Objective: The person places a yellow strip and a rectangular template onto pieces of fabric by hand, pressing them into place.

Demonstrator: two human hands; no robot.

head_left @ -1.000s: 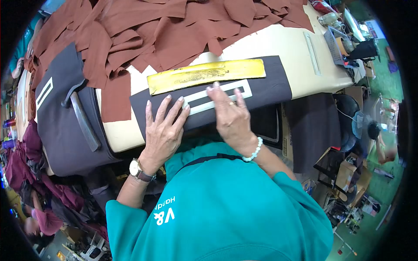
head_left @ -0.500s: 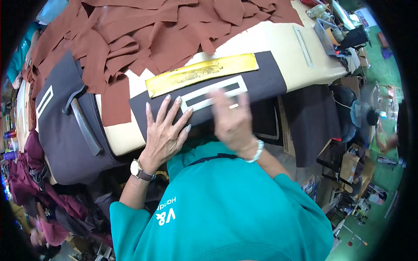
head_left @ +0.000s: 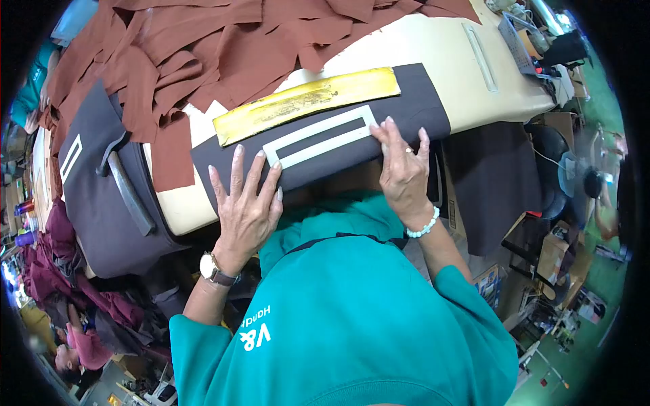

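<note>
A pale rectangular frame [head_left: 325, 143] with a long slot lies on a dark fabric panel [head_left: 420, 101] at the table edge. My left hand [head_left: 247, 210] rests flat on the panel, fingers spread, its index fingertip at the frame's lower left corner. At the frame's right end, the thumb and index finger of my right hand [head_left: 405, 172] come together on its edge, while the little finger stands apart. Just beyond the frame is a yellow strip [head_left: 308, 105] with dark smudges, touched by neither hand.
A hammer [head_left: 128, 193] lies on dark fabric [head_left: 101, 223] at left, near another pale slotted frame [head_left: 70, 158]. Reddish-brown fabric pieces [head_left: 223, 47] cover the table's far side. A basket [head_left: 516, 44] stands at far right. A person in pink [head_left: 88, 348] is at lower left.
My right hand, blurred over the middle of the frame before, has moved right to its end. My left hand stays flat, slightly lower in view.
</note>
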